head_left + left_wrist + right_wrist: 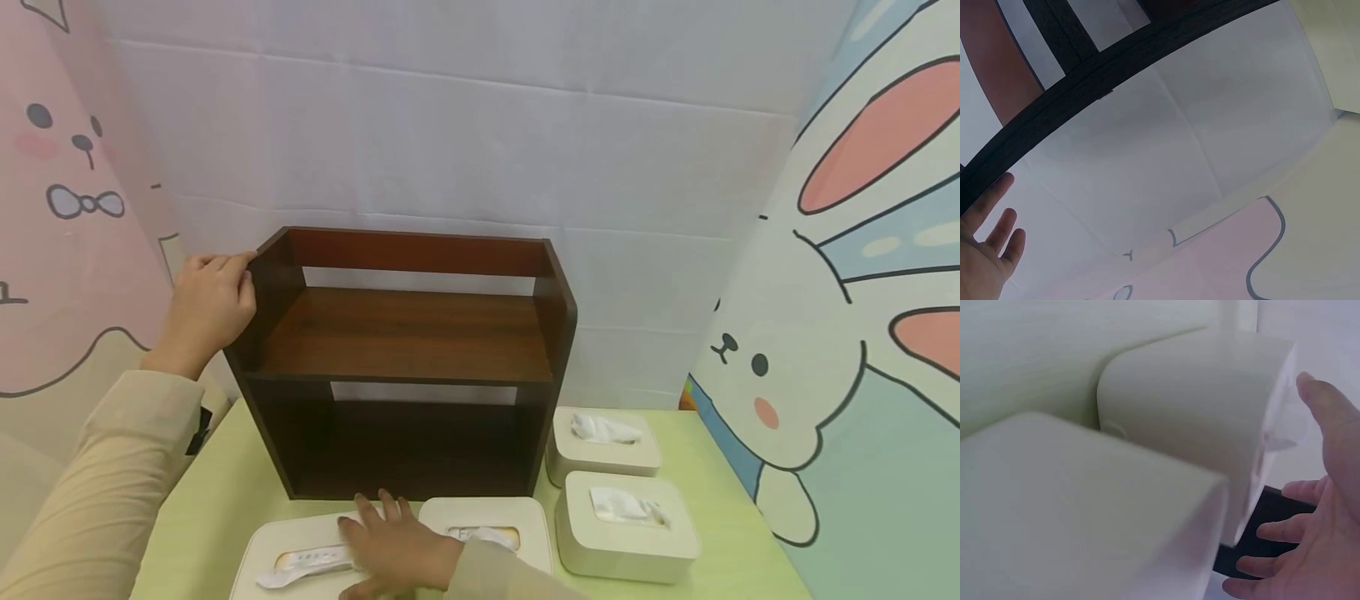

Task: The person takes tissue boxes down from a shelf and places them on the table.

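A dark brown two-tier wooden shelf stands upright at the back of the table. My left hand is at its upper left side, a fingertip right at the dark panel edge in the left wrist view; its other fingers spread free. At the front, my right hand reaches over the inner end of a white tissue box, fingers spread. Another white tissue box lies just right of that hand. In the right wrist view, the right hand's fingers are extended and apart beside the boxes.
Two more white tissue boxes, a rear one and a front one, stand right of the shelf. The green table meets a white cloth backdrop. Cartoon-printed sheets hang on both sides.
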### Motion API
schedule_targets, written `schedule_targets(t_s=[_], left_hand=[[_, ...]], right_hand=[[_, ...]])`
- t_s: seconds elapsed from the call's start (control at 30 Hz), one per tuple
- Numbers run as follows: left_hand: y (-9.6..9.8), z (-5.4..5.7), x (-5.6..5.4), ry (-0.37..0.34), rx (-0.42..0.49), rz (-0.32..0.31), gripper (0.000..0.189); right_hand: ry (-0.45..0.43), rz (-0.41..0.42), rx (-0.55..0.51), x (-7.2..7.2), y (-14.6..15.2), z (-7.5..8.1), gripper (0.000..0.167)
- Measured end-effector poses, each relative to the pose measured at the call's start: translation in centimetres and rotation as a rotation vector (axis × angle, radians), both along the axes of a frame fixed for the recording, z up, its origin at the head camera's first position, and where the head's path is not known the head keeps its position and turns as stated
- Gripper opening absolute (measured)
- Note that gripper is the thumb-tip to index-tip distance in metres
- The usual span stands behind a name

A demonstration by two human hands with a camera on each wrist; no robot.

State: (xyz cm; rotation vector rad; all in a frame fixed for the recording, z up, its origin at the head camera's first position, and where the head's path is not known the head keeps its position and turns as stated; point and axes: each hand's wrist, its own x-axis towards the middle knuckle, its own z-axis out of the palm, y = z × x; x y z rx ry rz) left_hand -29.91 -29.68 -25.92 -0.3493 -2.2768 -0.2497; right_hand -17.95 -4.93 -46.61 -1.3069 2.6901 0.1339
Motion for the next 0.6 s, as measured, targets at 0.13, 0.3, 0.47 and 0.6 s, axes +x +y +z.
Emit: schedule_targets(t_s=[0.13, 0.3, 0.47, 0.6], left_hand=[[0.0, 0.1, 0.0, -0.02, -0.02, 0.013, 0.034], [-0.2, 0.3, 0.2, -0.081, -0.056, 0.064, 0.035], [-0.3, 0.5, 0.5, -0.208, -0.104, 0.122, 0.039], [-0.2, 0.6, 0.8, -0.258, -0.121, 0.142, 0.041]], right_hand=[[-0.035, -0.001, -0.072, -0.8, 1.4, 1.2, 0.079], [0.007, 0.012, -0.137, -1.4, 3.4, 2.9, 0.074], [0.078, -0.012, -0.169, -1.8, 5.6, 4.8, 0.073], [0.117, -0.045, -0.196, -2.0, 7.4, 6.3, 0.072]])
